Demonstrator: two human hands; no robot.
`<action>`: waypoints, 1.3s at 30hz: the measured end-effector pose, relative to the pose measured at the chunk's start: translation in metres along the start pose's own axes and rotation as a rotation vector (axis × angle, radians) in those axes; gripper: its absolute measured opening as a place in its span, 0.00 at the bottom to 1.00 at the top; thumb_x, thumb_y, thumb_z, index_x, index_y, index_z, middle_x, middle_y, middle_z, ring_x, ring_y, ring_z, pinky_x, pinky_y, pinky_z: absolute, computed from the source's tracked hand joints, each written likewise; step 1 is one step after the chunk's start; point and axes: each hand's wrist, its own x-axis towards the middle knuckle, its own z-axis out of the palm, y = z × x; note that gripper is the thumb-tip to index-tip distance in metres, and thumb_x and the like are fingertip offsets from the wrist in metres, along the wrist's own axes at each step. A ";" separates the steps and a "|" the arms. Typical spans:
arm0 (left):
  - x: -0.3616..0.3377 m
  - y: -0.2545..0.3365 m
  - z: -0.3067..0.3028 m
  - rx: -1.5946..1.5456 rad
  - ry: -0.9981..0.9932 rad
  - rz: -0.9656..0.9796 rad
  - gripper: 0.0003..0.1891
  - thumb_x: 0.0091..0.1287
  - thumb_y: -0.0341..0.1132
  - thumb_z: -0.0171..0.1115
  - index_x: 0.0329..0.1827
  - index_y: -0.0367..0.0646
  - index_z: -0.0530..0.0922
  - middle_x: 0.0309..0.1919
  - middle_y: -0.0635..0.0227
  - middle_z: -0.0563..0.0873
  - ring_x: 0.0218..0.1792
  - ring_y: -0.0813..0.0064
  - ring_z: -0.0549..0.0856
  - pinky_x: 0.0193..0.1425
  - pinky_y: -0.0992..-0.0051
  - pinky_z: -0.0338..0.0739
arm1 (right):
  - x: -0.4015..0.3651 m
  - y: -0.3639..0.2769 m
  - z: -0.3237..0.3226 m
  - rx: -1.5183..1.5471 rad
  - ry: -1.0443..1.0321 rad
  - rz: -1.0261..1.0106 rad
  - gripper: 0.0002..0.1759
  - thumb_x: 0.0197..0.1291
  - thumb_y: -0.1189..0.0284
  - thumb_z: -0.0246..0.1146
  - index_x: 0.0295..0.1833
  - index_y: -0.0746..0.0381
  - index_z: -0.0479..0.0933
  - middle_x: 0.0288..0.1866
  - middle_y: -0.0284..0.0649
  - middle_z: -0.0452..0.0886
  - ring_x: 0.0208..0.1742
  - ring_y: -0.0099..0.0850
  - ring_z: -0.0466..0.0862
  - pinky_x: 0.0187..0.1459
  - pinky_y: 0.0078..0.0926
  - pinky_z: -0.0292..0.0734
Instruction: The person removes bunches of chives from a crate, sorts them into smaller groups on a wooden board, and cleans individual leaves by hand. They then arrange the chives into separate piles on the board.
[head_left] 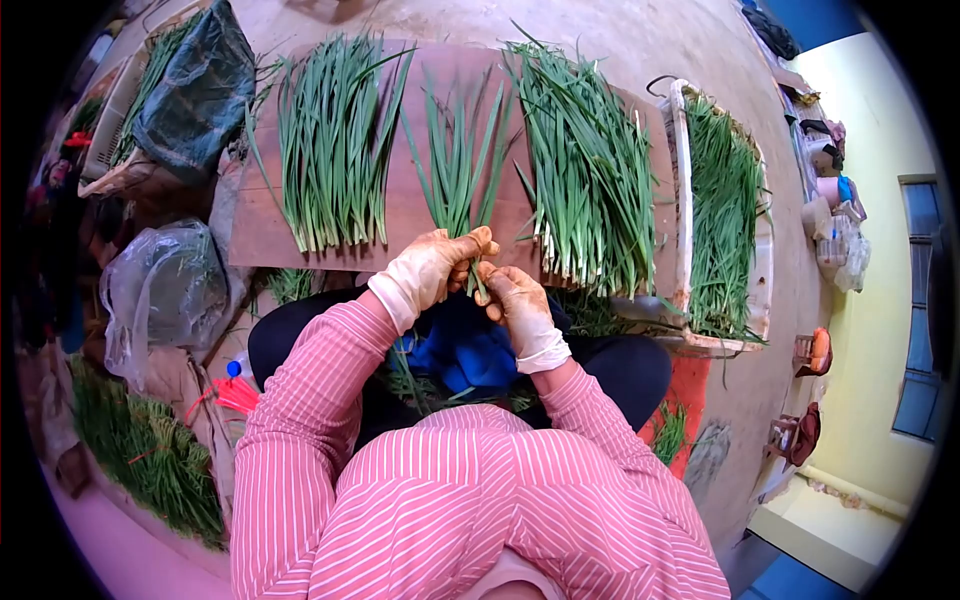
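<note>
My left hand (432,268), in a stained white glove, is closed around a small bunch of garlic chives (455,175). Their green leaves fan out away from me over the brown board. Close beside it, my right hand (518,305), gloved the same way, pinches at the lower stem ends, which the fingers partly hide. On the board to the left lies a pile of garlic chives (335,150) with pale ends towards me. A larger pile (590,165) lies to the right of the held bunch.
The brown board (420,75) spans the space before my knees. To its right stands a white crate (684,230) full of greens. At left are a clear plastic bag (160,290), a dark green sheet (195,95) over a basket, and bundled greens (150,455) on the floor.
</note>
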 end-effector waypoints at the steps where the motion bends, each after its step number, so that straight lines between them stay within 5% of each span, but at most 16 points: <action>1: 0.001 -0.001 -0.003 0.001 0.001 -0.005 0.19 0.67 0.49 0.62 0.42 0.40 0.82 0.18 0.77 0.77 0.18 0.86 0.69 0.23 0.82 0.61 | 0.000 0.005 -0.003 0.003 0.001 0.003 0.12 0.65 0.64 0.63 0.32 0.60 0.76 0.24 0.30 0.79 0.17 0.14 0.68 0.19 0.11 0.60; 4: 0.002 0.001 -0.016 0.046 0.066 0.181 0.19 0.67 0.50 0.62 0.43 0.41 0.83 0.22 0.76 0.79 0.21 0.83 0.73 0.26 0.80 0.68 | 0.000 0.025 -0.021 -0.070 0.009 0.014 0.11 0.66 0.64 0.61 0.36 0.61 0.76 0.29 0.32 0.82 0.18 0.14 0.69 0.20 0.11 0.62; 7: -0.005 0.006 -0.028 -0.081 0.003 0.164 0.16 0.70 0.47 0.58 0.45 0.40 0.80 0.31 0.73 0.82 0.27 0.77 0.79 0.32 0.75 0.76 | -0.015 0.034 -0.037 -1.071 -0.299 0.220 0.25 0.66 0.51 0.56 0.23 0.59 0.77 0.22 0.34 0.82 0.23 0.28 0.80 0.30 0.28 0.74; 8: -0.004 0.003 -0.028 -0.185 0.029 0.189 0.16 0.71 0.46 0.57 0.44 0.40 0.77 0.31 0.71 0.82 0.29 0.75 0.80 0.32 0.73 0.76 | -0.023 0.034 -0.036 -1.096 -0.214 0.221 0.29 0.65 0.48 0.53 0.20 0.59 0.77 0.21 0.38 0.81 0.27 0.36 0.83 0.35 0.37 0.75; 9: -0.006 0.004 -0.027 -0.185 0.029 0.187 0.16 0.71 0.46 0.57 0.44 0.40 0.77 0.31 0.71 0.82 0.29 0.75 0.80 0.32 0.73 0.76 | -0.023 0.036 -0.037 -1.094 -0.215 0.223 0.29 0.65 0.48 0.53 0.20 0.59 0.77 0.21 0.38 0.81 0.27 0.36 0.83 0.35 0.37 0.75; 12: -0.005 0.004 -0.030 -0.312 -0.076 0.148 0.16 0.70 0.47 0.59 0.39 0.41 0.77 0.26 0.75 0.76 0.25 0.80 0.75 0.30 0.77 0.73 | -0.010 0.040 -0.037 -1.106 0.083 -0.335 0.28 0.64 0.48 0.55 0.22 0.58 0.78 0.26 0.44 0.82 0.32 0.45 0.82 0.37 0.43 0.75; 16: -0.018 0.013 -0.014 -0.079 0.133 0.166 0.14 0.66 0.46 0.64 0.40 0.43 0.81 0.20 0.81 0.72 0.19 0.85 0.69 0.23 0.82 0.66 | 0.008 0.023 -0.007 -1.179 0.122 -0.448 0.28 0.64 0.46 0.55 0.30 0.61 0.81 0.32 0.46 0.83 0.37 0.46 0.83 0.41 0.41 0.76; 19: -0.013 0.002 -0.014 -0.035 0.241 0.130 0.12 0.66 0.43 0.64 0.42 0.44 0.82 0.18 0.80 0.71 0.17 0.85 0.68 0.22 0.82 0.65 | 0.033 0.035 0.001 -0.937 -0.031 -0.217 0.25 0.65 0.49 0.55 0.34 0.61 0.82 0.27 0.42 0.84 0.35 0.41 0.84 0.41 0.38 0.76; 26: -0.013 -0.001 -0.011 -0.123 0.214 0.047 0.13 0.65 0.48 0.65 0.42 0.49 0.84 0.16 0.79 0.71 0.18 0.83 0.70 0.22 0.80 0.64 | -0.005 -0.003 0.019 -0.593 0.036 -0.327 0.15 0.66 0.61 0.59 0.36 0.62 0.81 0.22 0.35 0.81 0.19 0.24 0.78 0.25 0.24 0.73; 27: -0.012 0.000 -0.010 -0.146 0.203 0.030 0.13 0.65 0.49 0.65 0.41 0.50 0.84 0.16 0.79 0.71 0.18 0.83 0.71 0.22 0.80 0.65 | -0.009 -0.012 0.020 -0.504 0.000 -0.217 0.16 0.67 0.61 0.58 0.36 0.62 0.81 0.21 0.33 0.80 0.19 0.20 0.76 0.25 0.19 0.72; 31: -0.003 -0.013 -0.016 -0.284 0.047 0.075 0.16 0.68 0.45 0.62 0.51 0.44 0.79 0.30 0.74 0.78 0.22 0.77 0.77 0.23 0.76 0.70 | -0.008 -0.001 0.014 -0.248 -0.209 -0.132 0.14 0.71 0.64 0.55 0.44 0.64 0.78 0.34 0.32 0.83 0.27 0.15 0.75 0.25 0.11 0.67; 32: -0.003 -0.012 -0.018 -0.304 0.007 0.067 0.17 0.69 0.42 0.60 0.55 0.41 0.76 0.39 0.68 0.80 0.27 0.72 0.80 0.29 0.73 0.76 | -0.009 0.001 0.015 -0.273 -0.231 -0.103 0.14 0.72 0.64 0.54 0.44 0.64 0.77 0.35 0.33 0.83 0.28 0.16 0.76 0.26 0.12 0.69; 36: -0.008 -0.012 -0.003 -0.384 -0.063 0.095 0.17 0.70 0.38 0.60 0.57 0.41 0.73 0.41 0.66 0.82 0.39 0.74 0.82 0.41 0.76 0.79 | -0.013 0.006 0.016 -0.385 -0.303 -0.107 0.17 0.71 0.62 0.55 0.40 0.64 0.79 0.31 0.32 0.82 0.26 0.17 0.77 0.26 0.17 0.73; 39: -0.001 -0.016 -0.004 -0.401 -0.167 0.131 0.17 0.70 0.37 0.60 0.57 0.42 0.72 0.39 0.67 0.82 0.38 0.75 0.81 0.41 0.77 0.79 | -0.018 -0.012 0.007 -0.583 -0.328 -0.070 0.18 0.70 0.59 0.55 0.38 0.64 0.80 0.31 0.32 0.83 0.26 0.18 0.78 0.26 0.18 0.74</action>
